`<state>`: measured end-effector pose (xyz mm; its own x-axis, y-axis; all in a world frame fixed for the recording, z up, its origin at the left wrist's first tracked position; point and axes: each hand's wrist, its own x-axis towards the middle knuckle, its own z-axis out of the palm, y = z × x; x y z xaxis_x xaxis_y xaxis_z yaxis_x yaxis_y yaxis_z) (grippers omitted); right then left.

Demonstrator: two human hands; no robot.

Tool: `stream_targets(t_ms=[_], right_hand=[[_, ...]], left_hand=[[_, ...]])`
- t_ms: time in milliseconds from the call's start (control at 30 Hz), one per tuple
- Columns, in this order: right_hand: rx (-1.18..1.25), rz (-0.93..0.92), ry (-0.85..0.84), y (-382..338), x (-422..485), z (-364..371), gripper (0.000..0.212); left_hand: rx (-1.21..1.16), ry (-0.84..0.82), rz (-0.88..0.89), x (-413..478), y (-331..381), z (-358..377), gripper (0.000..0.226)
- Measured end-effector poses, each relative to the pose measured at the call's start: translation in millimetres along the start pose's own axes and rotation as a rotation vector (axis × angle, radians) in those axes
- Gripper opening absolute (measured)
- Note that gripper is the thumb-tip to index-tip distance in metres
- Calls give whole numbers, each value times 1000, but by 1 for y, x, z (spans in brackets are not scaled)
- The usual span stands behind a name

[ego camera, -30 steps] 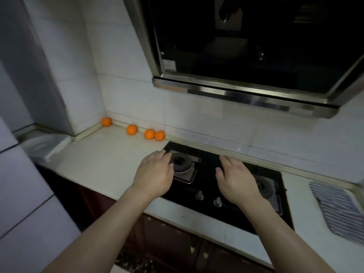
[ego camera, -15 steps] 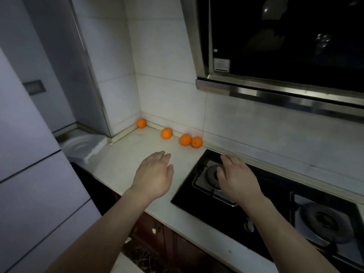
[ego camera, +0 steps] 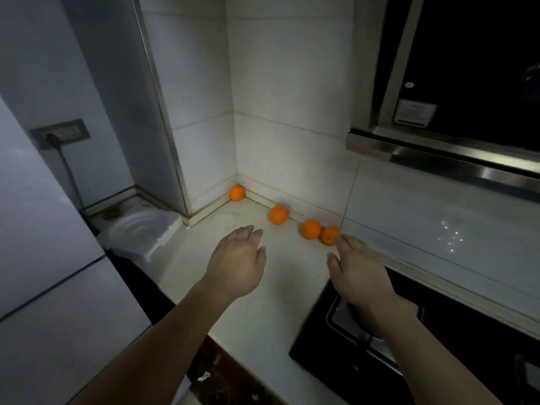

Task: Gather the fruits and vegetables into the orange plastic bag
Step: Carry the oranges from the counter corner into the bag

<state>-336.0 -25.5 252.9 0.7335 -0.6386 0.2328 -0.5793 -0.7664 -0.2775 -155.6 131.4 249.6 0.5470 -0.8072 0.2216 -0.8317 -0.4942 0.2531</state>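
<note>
Several small oranges lie along the back wall of the pale counter (ego camera: 263,302): one in the corner (ego camera: 237,193), one further right (ego camera: 278,215), then two touching each other (ego camera: 311,229) (ego camera: 329,235). My left hand (ego camera: 236,264) hovers over the counter, fingers straight and empty, a short way in front of the second orange. My right hand (ego camera: 358,270) reaches with straight fingers; its fingertips are at the rightmost orange. No orange plastic bag is in view.
A black gas hob (ego camera: 409,346) with a burner lies under my right forearm. A range hood (ego camera: 455,83) hangs above at right. A white fridge (ego camera: 43,273) stands at left, with a white foam piece (ego camera: 140,232) and a wall socket (ego camera: 60,134) behind it.
The view has swung left toward the corner. Both hands have moved off the hob and forward over the counter; my right fingertips have come up to the rightmost orange.
</note>
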Motion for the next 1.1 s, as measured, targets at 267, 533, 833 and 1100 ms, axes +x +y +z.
stream_targets(t_ms=[267, 533, 833, 1100], right_hand=[[-26, 124, -41, -48, 45, 38, 49], [-115, 246, -79, -82, 68, 72, 56], [-90, 269, -114, -64, 132, 110, 49], [-65, 168, -197, -37, 249, 163, 64]], left_hand=[[-53, -58, 80, 53, -73, 8, 50], [-91, -154, 206, 100, -124, 26, 50], [-127, -229, 176, 167, -150, 69, 50], [-84, -247, 59, 255, -186, 106, 50]])
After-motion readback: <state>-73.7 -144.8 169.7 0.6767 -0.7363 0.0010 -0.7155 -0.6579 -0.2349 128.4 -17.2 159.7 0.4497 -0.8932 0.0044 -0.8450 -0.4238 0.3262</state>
